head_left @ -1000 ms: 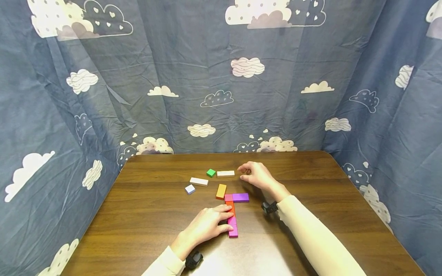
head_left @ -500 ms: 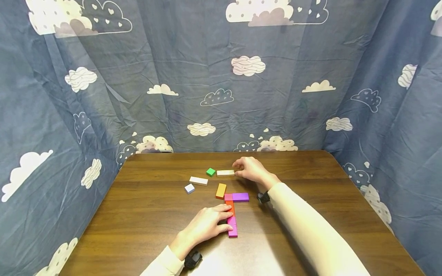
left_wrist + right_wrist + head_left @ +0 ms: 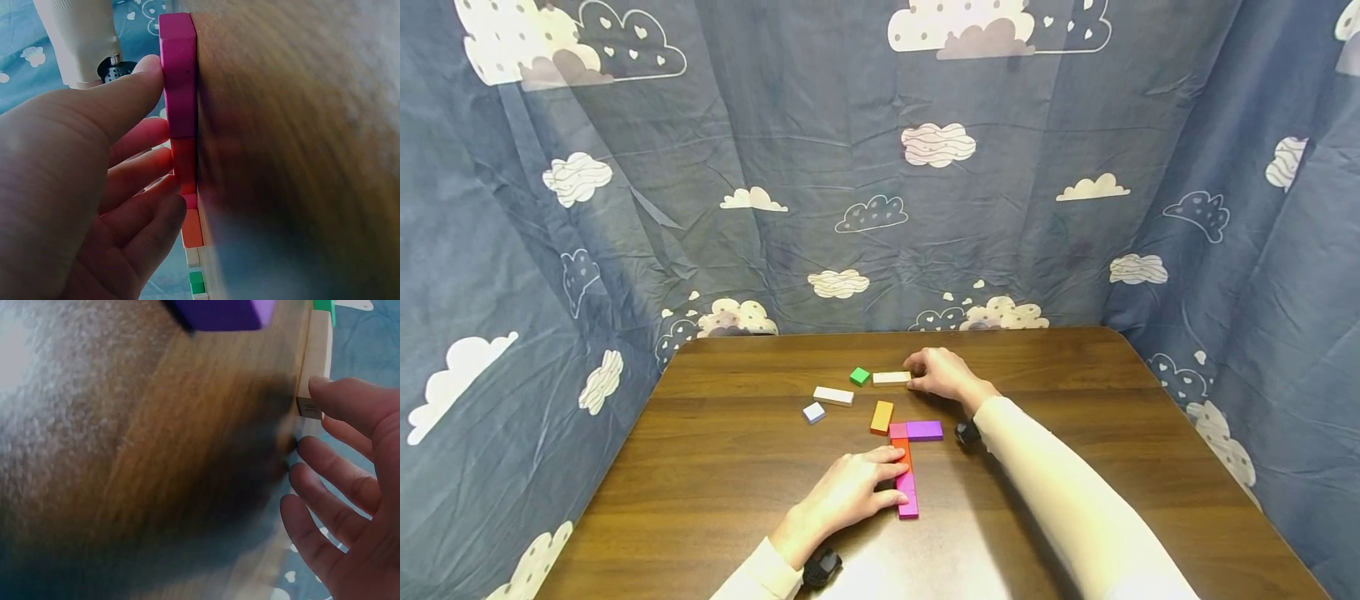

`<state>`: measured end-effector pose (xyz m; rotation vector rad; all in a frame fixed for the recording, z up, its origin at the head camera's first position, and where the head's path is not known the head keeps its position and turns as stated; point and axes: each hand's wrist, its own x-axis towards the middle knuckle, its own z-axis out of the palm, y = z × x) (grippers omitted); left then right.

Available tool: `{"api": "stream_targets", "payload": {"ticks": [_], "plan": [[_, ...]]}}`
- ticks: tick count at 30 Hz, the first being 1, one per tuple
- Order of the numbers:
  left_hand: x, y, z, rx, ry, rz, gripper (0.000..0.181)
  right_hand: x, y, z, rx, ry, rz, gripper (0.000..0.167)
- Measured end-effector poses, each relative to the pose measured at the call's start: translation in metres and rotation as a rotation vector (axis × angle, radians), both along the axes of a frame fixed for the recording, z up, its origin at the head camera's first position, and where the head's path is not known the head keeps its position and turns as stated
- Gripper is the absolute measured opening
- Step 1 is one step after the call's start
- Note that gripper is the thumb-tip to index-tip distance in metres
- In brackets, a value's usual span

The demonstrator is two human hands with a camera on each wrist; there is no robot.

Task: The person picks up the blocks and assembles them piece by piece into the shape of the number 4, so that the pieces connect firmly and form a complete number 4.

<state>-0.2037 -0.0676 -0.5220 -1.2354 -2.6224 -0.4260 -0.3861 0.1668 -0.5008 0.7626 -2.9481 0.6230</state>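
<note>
My left hand (image 3: pixel 848 493) rests against a line of flat blocks in the head view. Its thumb touches the magenta block (image 3: pixel 907 500), and its fingertips lie along the red block (image 3: pixel 901 447). A small pink block (image 3: pixel 898 430) caps the line's far end, with a purple block (image 3: pixel 925 431) joined to its right. Farther back, my right hand (image 3: pixel 946 372) pinches the right end of a pale block (image 3: pixel 891 378) between thumb and index finger. In the right wrist view, the thumb is on the pale block (image 3: pixel 317 359) and the other fingers are spread below.
An orange block (image 3: pixel 882 417) lies just left of the pink one. A green block (image 3: pixel 860 377) is near the pale block's left end. Another white block (image 3: pixel 833 396) and a small light-blue block (image 3: pixel 814 412) lie farther left. A cloud-patterned curtain (image 3: pixel 880 208) stands behind the table (image 3: pixel 715 467).
My right hand has moved left to the end of the pale block, and its thumb and index finger have closed on it. My left hand has stayed in place.
</note>
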Motion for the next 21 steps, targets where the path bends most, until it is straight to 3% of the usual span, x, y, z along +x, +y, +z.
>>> {"api": "stream_targets", "payload": {"ticks": [9,21], "plan": [[-0.0001,0.0003,-0.0014,0.007,0.025,-0.013,0.045,0.0031,-0.0025,-0.003,0.049,0.032,0.008,0.035],[-0.0008,0.0005,-0.0006,0.012,0.036,-0.012,0.045,0.0062,-0.0027,-0.0052,0.069,0.098,0.018,0.021]]}}
